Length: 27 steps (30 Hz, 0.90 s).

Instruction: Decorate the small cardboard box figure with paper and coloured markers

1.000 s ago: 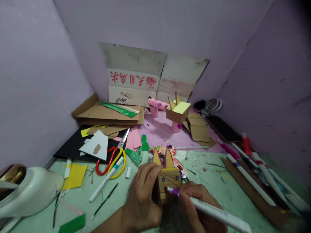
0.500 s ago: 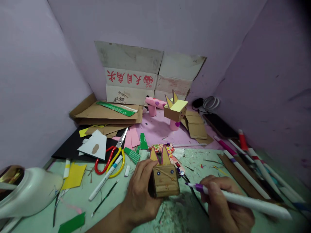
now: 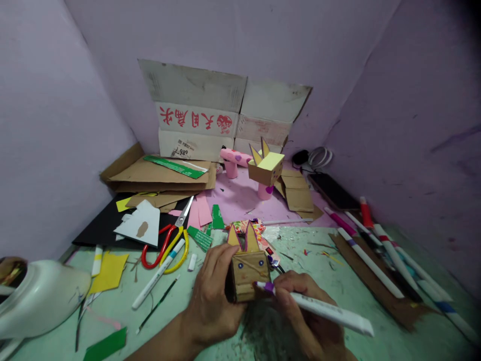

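Observation:
My left hand is wrapped round a small cardboard box from its left side. Two yellow pointed ears with purple edges rise from the box's top, and two dark round eyes mark its front. In my right hand is a white marker with a purple tip end. Its tip meets or nearly meets the lower front of the box; contact is hard to tell. Behind stands a similar eared cardboard head on a pink tube body.
Red-and-yellow scissors and a blue-banded marker lie on the left. Several markers and a dark phone are at the right. A white pitcher-like vessel stands at the left edge. Folded cardboard lies behind.
My right hand has brought the marker leftward, so its tip is now at the box's front. My left hand still holds the box. The whole view has shifted slightly.

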Each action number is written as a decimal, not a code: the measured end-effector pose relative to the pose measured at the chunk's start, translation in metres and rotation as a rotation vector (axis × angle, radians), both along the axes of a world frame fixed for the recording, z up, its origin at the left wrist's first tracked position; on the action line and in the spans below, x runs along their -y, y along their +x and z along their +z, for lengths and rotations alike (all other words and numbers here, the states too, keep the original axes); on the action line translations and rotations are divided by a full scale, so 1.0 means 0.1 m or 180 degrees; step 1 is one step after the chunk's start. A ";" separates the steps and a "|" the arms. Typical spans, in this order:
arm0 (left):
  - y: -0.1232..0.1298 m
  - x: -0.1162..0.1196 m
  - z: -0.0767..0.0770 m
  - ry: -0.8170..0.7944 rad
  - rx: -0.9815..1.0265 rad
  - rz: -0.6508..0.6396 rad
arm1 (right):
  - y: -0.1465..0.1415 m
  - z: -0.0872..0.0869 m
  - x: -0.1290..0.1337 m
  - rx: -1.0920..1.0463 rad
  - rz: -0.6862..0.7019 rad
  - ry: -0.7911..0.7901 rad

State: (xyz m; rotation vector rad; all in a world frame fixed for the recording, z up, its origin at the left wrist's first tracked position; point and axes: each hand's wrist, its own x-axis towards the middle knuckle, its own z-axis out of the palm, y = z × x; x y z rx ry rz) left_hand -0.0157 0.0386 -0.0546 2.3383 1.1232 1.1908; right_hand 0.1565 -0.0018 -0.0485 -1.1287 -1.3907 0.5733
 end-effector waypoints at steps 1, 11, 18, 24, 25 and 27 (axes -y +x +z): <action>0.00 0.00 0.00 -0.0007 -0.0006 0.0004 | 0.00 0.01 0.00 0.0044 0.0017 -0.0001; 0.00 0.01 -0.01 -0.0026 0.0000 0.0032 | 0.02 0.02 -0.01 0.0205 0.0015 -0.0005; 0.00 0.00 -0.01 -0.0022 -0.0007 0.0058 | 0.01 0.04 -0.01 0.0285 -0.0007 -0.0041; 0.00 0.00 0.01 -0.0016 -0.0017 0.0039 | 0.02 0.04 -0.01 0.0341 -0.0026 -0.0081; 0.00 0.00 0.01 -0.0017 -0.0017 0.0030 | 0.03 0.04 -0.01 0.0308 0.0002 -0.0044; 0.00 0.00 0.01 -0.0024 -0.0020 0.0015 | 0.03 0.04 -0.02 0.0284 0.0044 0.0007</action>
